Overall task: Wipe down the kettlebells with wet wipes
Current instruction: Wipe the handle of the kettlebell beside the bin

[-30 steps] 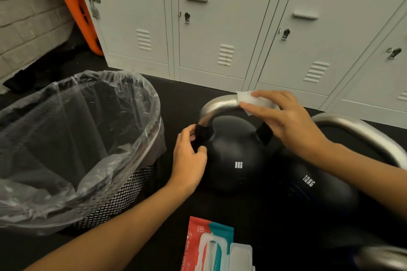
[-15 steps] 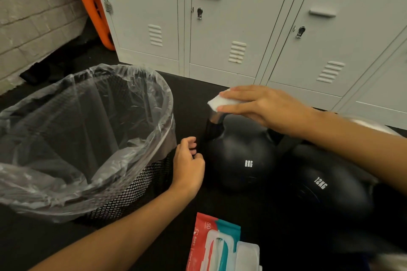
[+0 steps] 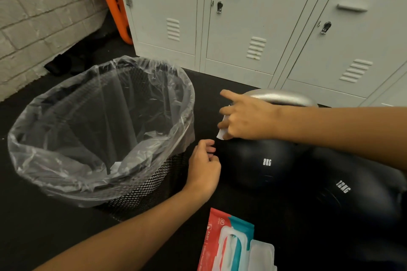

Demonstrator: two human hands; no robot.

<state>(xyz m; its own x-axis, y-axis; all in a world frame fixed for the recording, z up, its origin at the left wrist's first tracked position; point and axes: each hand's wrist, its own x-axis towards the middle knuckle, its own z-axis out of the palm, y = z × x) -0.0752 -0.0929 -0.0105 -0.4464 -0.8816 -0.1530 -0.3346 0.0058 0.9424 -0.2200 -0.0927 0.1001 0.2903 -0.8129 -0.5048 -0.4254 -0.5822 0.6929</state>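
Basically: 8KG kettlebell (image 3: 259, 160) on the floor beside the bin (image 3: 154, 185) is heavy, rigid, won't shift; steady it by the steel handle (image 3: 279, 98). Wipe (image 3: 222, 133) is limp, damp and light. Right hand (image 3: 246, 119) pinches it just left of the handle, index finger out. Left hand (image 3: 203, 170) loosely curled, holding nothing, near the bell.

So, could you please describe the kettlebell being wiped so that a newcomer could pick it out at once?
Start at the mesh bin with the clear liner on the dark floor by the grey lockers. Just to its right sits a black kettlebell with a silver handle, where the right hand holds a white wipe. It is marked 8KG, unlike the 12KG kettlebell beside it.
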